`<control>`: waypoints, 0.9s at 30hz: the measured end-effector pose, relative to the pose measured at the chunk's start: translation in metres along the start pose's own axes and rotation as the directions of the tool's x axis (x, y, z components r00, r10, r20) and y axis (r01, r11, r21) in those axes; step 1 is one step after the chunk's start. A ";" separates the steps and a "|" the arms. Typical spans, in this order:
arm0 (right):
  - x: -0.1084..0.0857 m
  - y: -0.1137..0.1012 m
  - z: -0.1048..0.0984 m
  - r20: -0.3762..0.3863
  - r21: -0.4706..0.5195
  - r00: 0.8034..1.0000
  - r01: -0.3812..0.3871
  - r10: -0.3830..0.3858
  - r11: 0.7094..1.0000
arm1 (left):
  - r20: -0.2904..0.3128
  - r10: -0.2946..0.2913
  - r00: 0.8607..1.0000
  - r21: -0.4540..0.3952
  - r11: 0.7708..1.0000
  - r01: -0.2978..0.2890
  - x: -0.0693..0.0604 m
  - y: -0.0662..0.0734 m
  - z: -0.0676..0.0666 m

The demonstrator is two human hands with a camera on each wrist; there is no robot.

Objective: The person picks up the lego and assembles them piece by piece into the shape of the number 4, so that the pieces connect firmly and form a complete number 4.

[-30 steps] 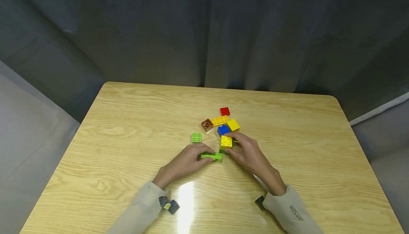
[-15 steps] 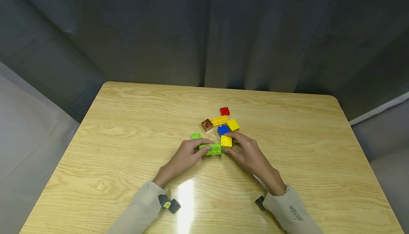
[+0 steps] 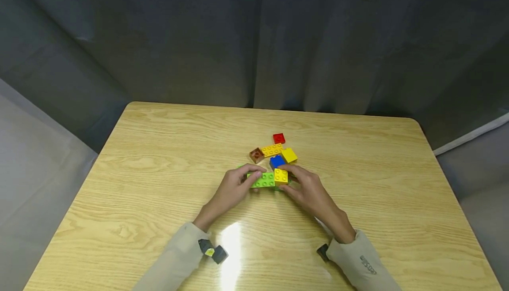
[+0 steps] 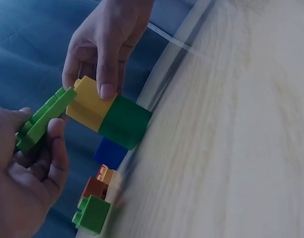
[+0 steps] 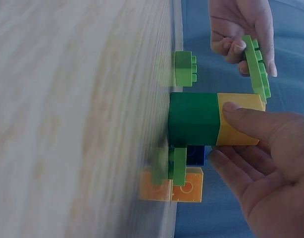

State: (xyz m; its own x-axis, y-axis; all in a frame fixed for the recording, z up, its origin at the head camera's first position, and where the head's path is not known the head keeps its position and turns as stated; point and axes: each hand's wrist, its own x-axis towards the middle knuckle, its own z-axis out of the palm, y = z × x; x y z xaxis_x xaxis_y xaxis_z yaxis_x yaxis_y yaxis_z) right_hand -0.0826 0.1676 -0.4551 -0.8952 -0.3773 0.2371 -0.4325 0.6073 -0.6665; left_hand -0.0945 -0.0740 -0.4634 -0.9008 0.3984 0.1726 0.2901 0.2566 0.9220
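Note:
My left hand (image 3: 234, 188) pinches a thin light green building brick (image 3: 265, 179), held off the table with studs up and slightly tilted. Its end is close beside the top of a yellow brick (image 4: 92, 105); whether they touch I cannot tell. That yellow brick sits on a dark green brick (image 5: 194, 119), which stands on the table. My right hand (image 3: 308, 189) grips the yellow brick between thumb and fingers. A small light green brick (image 4: 92, 215) stands under the left hand, mostly hidden in the head view.
Behind the stack lie a blue brick (image 3: 277, 162), a yellow brick (image 3: 289, 155), a flat yellow brick (image 3: 272, 150), a brown brick (image 3: 256, 155) and a red brick (image 3: 279, 138). Another thin light green brick (image 5: 177, 166) lies near the stack. A dark curtain (image 3: 254, 39) hangs behind the table.
My left hand has lifted the thin light green brick, moved it away from me and turned its studs upward, alongside the yellow brick. The right hand has stayed in place.

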 end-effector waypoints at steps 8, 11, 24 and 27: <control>0.000 0.001 0.000 -0.002 0.019 1.000 0.016 -0.016 1.000 | 0.025 -0.046 0.999 -0.185 0.981 0.050 0.006 0.007 0.004; 0.000 0.000 -0.001 0.008 0.025 1.000 0.008 -0.009 1.000 | 0.029 -0.047 0.998 -0.201 0.978 0.052 0.011 0.008 0.008; 0.000 0.000 -0.001 0.013 0.006 1.000 -0.009 0.009 1.000 | -0.011 -0.100 0.995 -0.087 0.991 0.099 0.024 0.014 0.015; 0.000 0.001 -0.002 0.015 0.019 1.000 -0.002 0.002 1.000 | -0.013 -0.101 0.995 -0.083 0.992 0.099 0.025 0.015 0.015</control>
State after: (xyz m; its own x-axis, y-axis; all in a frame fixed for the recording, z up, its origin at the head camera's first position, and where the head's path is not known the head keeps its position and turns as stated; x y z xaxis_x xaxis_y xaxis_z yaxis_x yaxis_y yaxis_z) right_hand -0.0831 0.1692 -0.4542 -0.8943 -0.3864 0.2254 -0.4284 0.5945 -0.6804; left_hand -0.1079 -0.0471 -0.4509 -0.9296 0.3591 0.0833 0.1714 0.2210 0.9601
